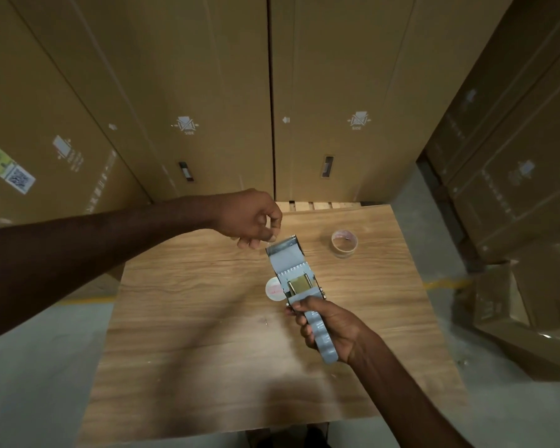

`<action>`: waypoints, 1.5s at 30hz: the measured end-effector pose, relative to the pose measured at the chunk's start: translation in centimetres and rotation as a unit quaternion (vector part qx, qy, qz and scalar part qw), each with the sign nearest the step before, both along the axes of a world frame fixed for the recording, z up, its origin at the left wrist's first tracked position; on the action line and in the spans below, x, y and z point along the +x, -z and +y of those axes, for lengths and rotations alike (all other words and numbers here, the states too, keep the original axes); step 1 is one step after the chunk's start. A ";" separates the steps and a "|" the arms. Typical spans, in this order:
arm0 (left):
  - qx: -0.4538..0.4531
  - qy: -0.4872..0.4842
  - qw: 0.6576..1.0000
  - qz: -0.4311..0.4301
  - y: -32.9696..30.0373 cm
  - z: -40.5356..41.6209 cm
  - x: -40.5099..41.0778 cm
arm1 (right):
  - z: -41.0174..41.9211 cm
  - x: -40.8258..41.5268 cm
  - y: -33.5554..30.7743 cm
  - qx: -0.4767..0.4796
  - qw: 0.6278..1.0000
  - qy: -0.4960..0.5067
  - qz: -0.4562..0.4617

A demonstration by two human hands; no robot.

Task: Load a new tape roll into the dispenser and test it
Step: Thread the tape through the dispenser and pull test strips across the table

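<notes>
A grey hand-held tape dispenser (296,273) hovers over the wooden table (191,334), its handle gripped in my right hand (327,328). A tape roll (274,288) with a pale side shows on the dispenser's left side. My left hand (251,219) is at the dispenser's far end, thumb and forefinger pinched together at the metal blade edge; a thin clear tape end seems to be between them, though it is hard to make out. A nearly empty brown cardboard tape core (344,243) stands on the table to the right of the dispenser.
Tall cardboard cartons (207,92) form a wall right behind the table. More cartons (514,156) stack on the right, with an opened box (530,318) on the grey floor. A wooden pallet edge (311,205) shows behind the table.
</notes>
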State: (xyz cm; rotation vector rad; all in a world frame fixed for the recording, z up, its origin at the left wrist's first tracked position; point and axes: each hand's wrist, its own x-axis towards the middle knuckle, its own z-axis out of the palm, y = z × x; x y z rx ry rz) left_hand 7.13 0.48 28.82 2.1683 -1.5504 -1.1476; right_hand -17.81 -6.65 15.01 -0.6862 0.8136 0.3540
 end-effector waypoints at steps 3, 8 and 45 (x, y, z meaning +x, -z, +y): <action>0.020 -0.101 0.986 0.132 0.4 0.6 -0.4 | 0.0 -0.1 0.2 -0.016 1.000 0.017 -0.007; 0.056 -0.175 0.944 0.273 1.0 1.3 -0.6 | -0.2 0.0 0.3 -0.048 0.998 0.039 -0.020; 0.135 -0.302 0.915 0.230 21.4 1.7 -9.1 | 1.7 -11.1 10.0 -0.466 0.881 0.033 -0.071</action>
